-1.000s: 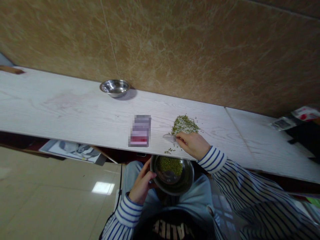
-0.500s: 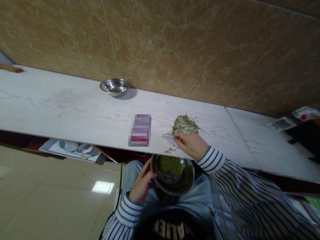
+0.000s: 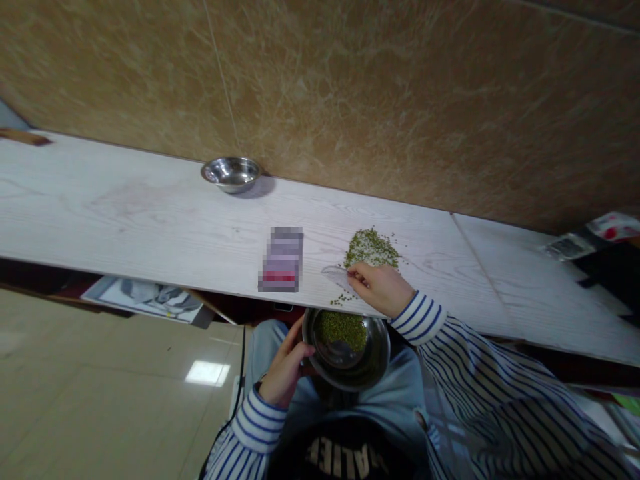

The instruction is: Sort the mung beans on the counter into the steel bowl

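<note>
My left hand point(image 3: 286, 367) grips the left rim of a steel bowl point(image 3: 377, 373), its thumb over the edge. The bowl is tilted below the table's front edge, with green mung beans point(image 3: 343, 331) gathered in its upper part. Between the fingertips of my right hand point(image 3: 383, 287) is a thin, see-through plastic piece point(image 3: 334, 272) with a rounded end; its exact kind I cannot make out. It is held low over the table, left of my fingers. Just behind this hand lies a patch of scattered mung beans point(image 3: 371, 247). A few loose beans point(image 3: 343, 299) lie near the edge.
On the white wood-grain table point(image 3: 165, 220) a phone-shaped, pixelated object point(image 3: 281, 260) lies left of the beans. A small steel bowl point(image 3: 231, 175) stands by the marbled wall. At the right are a black item and a plastic packet point(image 3: 567, 247). An open drawer point(image 3: 150, 300) juts out below.
My right hand and the clear plastic piece have shifted slightly left along the table. My left hand keeps the bowl in about the same place.
</note>
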A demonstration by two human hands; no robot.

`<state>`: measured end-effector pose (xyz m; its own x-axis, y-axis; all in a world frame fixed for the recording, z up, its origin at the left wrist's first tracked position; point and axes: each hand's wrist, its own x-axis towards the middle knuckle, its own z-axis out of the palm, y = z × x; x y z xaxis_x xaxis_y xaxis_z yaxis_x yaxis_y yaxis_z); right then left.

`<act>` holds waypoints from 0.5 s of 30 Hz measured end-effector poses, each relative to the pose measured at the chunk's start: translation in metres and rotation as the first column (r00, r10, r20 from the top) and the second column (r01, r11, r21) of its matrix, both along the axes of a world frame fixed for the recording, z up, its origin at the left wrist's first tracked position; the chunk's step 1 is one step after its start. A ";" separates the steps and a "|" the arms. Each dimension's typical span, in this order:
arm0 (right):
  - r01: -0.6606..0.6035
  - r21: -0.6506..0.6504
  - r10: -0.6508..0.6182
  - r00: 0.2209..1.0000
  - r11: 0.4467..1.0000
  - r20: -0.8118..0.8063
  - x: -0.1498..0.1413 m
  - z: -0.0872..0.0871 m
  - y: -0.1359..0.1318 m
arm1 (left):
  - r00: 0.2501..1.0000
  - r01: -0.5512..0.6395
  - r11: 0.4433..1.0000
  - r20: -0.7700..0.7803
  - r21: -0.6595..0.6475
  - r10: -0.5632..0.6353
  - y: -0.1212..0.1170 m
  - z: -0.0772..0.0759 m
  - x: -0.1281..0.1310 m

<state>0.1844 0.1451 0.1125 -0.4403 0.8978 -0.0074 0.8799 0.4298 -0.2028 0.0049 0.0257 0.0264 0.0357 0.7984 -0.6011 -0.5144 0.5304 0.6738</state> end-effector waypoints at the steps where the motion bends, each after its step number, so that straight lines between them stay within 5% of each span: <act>1: -0.004 0.000 0.004 1.000 1.000 -0.002 0.000 0.000 -0.001 | 1.000 -0.003 1.000 -0.002 0.001 0.003 0.000 0.000 0.000; 15: -0.096 -0.056 0.095 0.995 0.994 -0.023 -0.002 0.006 -0.020 | 1.000 0.000 1.000 -0.008 0.005 0.000 0.001 -0.003 -0.003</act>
<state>0.1829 0.1249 0.1185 -0.5243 0.8502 -0.0479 0.8310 0.4986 -0.2468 0.0022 0.0265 0.0235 0.0304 0.8013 -0.5975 -0.5092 0.5268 0.6806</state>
